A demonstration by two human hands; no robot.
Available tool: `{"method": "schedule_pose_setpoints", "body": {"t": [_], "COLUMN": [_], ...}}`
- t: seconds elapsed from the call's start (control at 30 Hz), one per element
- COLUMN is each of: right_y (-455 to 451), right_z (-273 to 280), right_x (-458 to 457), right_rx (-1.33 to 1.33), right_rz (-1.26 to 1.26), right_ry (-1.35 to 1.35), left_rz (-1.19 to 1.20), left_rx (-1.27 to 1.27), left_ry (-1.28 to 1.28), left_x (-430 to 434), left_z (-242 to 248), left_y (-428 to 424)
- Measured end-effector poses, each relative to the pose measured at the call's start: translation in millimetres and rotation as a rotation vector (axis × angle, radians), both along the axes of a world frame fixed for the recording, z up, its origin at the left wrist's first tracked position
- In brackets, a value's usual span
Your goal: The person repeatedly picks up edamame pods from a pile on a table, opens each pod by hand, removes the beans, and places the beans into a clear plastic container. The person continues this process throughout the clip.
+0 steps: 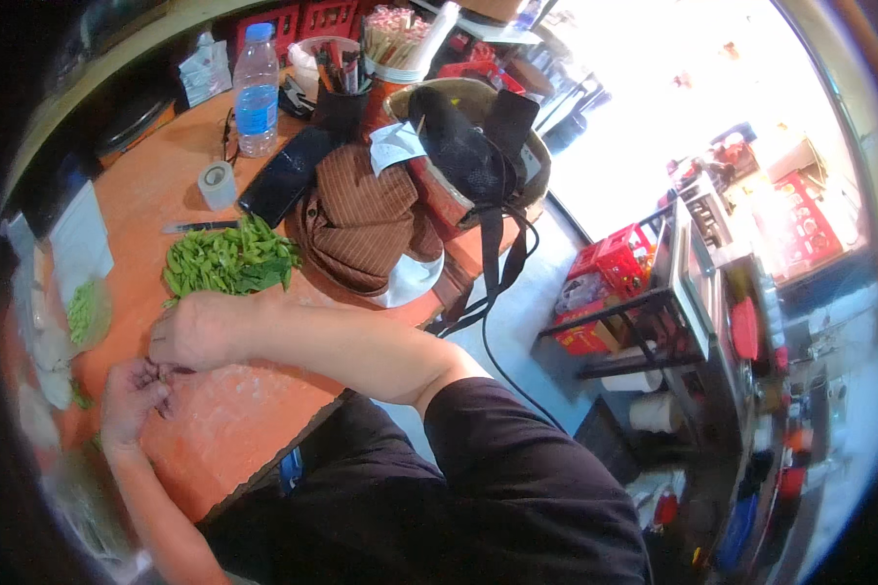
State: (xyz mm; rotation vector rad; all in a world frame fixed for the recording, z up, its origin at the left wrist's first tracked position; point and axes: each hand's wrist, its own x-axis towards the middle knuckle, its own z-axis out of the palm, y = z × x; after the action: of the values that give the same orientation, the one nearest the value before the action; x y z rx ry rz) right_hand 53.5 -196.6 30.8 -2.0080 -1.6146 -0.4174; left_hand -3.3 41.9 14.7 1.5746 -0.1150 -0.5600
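On the orange tabletop (241, 420), my right hand (203, 330) reaches in from the right, its back towards me. The fingers curl down and meet those of my left hand (133, 401), which comes from below. Both sets of fingertips are close together, and whatever may lie between them is hidden. Just beyond my right hand lies a pile of green bean pods (216, 252) with a few darker leaves (260, 276). A smaller heap of green pieces (84, 314) is at the left, blurred near the picture's rim.
Beyond the pods are a pen (205, 227), a tape roll (218, 184), a dark phone (282, 175) and a plastic water bottle (256, 95). A brown striped cap (362, 212) sits beside a basket (450, 194) holding a black bag (450, 139). Its strap (492, 256) hangs over the table edge.
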Motion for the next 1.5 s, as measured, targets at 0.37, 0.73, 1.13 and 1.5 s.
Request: {"method": "schedule_pose_setpoints", "body": {"t": [0.37,0.73,1.13,1.5], "right_y": [9.0,26.5,2.4,8.3], "right_z": [-13.7,-14.7,-4.4,0.7], "right_x": [-7.8,-3.8,7.2,-8.7], "right_rx": [0.029,0.132,0.041,0.163], "right_rz": [-0.134,-0.401,-0.064,-0.172], "right_ry": [0.215,0.787,1.313,0.897], "left_rz": [0.128,0.377,0.310,0.421], "left_rx": [0.114,0.268,0.546,0.269], "left_ry": [-0.104,-0.425,-0.978,-0.798], "left_x": [-0.9,6.0,-7.6,-9.3], "left_z": [-2.7,-23.7,18.5,18.6], "left_y": [-19.4,-15.7,-36.8,-47.0]}}
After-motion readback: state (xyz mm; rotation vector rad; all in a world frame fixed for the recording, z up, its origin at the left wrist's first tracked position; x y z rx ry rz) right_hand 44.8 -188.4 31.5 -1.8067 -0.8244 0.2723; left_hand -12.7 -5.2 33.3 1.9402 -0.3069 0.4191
